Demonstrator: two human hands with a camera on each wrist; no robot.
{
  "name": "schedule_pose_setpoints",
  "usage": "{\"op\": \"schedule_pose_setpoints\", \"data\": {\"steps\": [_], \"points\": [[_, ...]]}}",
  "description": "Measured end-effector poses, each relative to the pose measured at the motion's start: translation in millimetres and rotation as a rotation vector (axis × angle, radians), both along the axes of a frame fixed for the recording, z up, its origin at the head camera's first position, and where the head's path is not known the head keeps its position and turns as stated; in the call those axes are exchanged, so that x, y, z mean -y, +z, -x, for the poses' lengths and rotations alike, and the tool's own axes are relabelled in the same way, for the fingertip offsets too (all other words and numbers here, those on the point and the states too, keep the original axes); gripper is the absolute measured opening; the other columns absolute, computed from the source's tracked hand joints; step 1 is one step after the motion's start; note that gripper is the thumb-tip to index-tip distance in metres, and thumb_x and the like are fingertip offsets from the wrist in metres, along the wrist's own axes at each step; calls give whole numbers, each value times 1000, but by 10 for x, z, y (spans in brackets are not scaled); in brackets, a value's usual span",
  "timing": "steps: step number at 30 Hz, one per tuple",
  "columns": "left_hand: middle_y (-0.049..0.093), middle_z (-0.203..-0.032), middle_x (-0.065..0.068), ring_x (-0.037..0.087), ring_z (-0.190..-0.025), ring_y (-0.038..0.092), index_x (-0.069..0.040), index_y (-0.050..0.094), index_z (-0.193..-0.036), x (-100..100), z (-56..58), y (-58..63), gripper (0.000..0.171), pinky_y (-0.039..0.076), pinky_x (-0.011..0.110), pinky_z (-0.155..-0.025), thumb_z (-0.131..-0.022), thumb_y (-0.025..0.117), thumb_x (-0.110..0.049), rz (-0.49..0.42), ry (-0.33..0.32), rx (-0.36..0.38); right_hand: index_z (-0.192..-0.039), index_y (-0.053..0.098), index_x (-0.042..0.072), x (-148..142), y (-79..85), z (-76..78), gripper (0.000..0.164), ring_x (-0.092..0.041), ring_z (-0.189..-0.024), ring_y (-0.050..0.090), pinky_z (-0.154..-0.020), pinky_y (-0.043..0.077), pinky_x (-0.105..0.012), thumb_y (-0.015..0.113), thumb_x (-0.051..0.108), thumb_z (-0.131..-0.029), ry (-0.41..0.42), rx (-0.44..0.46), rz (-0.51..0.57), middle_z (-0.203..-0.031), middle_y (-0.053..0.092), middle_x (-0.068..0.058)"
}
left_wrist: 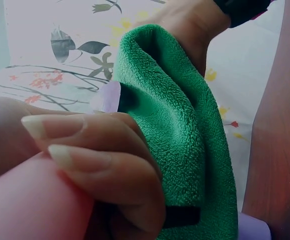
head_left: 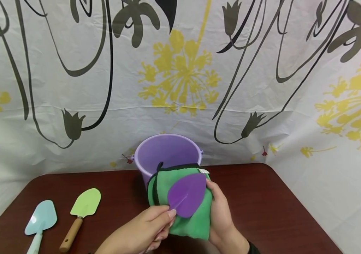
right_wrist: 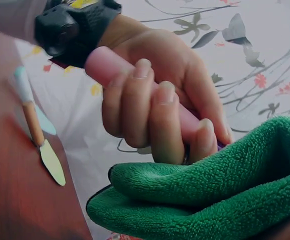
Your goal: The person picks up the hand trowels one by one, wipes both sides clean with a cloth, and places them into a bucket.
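Head view: left hand grips purple trowel by handle; right hand holds green cloth behind it, both before bucket. Probably best: handle steady, cloth flat against trowel.

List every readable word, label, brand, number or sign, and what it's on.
None readable in any view.
White tag on the green cloth: too small to read.
Yellow patch on the black wrist device: blurred and cut off by the frame.
Purple trowel: no lettering visible.
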State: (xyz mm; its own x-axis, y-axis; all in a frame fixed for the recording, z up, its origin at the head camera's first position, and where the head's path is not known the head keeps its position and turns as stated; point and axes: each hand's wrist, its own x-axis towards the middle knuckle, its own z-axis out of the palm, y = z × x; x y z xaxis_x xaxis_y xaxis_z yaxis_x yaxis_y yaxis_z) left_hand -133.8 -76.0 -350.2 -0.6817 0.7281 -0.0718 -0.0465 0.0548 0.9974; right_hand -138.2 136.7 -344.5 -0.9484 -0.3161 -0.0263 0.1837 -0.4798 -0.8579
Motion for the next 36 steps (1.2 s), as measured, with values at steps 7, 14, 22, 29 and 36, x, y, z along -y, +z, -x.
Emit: {"op": "schedule_pose_setpoints", "data": {"steps": [7, 14, 22, 29, 36], "points": [[40, -61, -3, 9, -43, 35, 8, 42, -91, -11, 3, 6, 47, 30, 20, -39, -108, 44, -37, 39, 15, 24, -119, 60, 17, -9, -27, 42, 49, -9, -97, 66, -90, 54, -27, 19, 43, -110, 192, 4, 196, -107, 68, 5], [39, -62, -3, 10, -42, 36, 6, 43, -91, -11, 8, 14, 49, 32, 20, -39, -108, 44, -40, 69, 20, 16, -110, 62, 19, 31, -29, 30, 50, -8, -90, 66, -84, 54, -25, 17, 41, -109, 111, 29, 187, -99, 69, 6], [38, -63, -2, 9, -43, 33, 8, 38, -90, -9, 1, -9, 46, 30, 20, -39, -109, 42, -33, 32, 4, 22, -119, 53, 18, -63, 55, 31, 42, -11, -94, 62, -88, 52, -25, 18, 40, -111, 102, -65, 269, -104, 63, 5], [39, -63, -4, 8, -44, 33, 4, 40, -88, -14, 1, -10, 46, 29, 18, -39, -108, 43, -36, 46, 7, 6, -126, 47, 14, -264, 91, 57, 47, -13, -104, 61, -97, 51, -27, 8, 37, -112, 109, -227, 386, -116, 59, 1], [39, -64, -2, 8, -45, 33, 10, 40, -92, -10, -4, -26, 45, 29, 18, -40, -109, 43, -32, 22, 28, -2, -127, 48, 10, -357, 135, 79, 54, -17, -114, 63, -104, 50, -28, 3, 34, -112, 86, -331, 462, -125, 62, -2]]}}
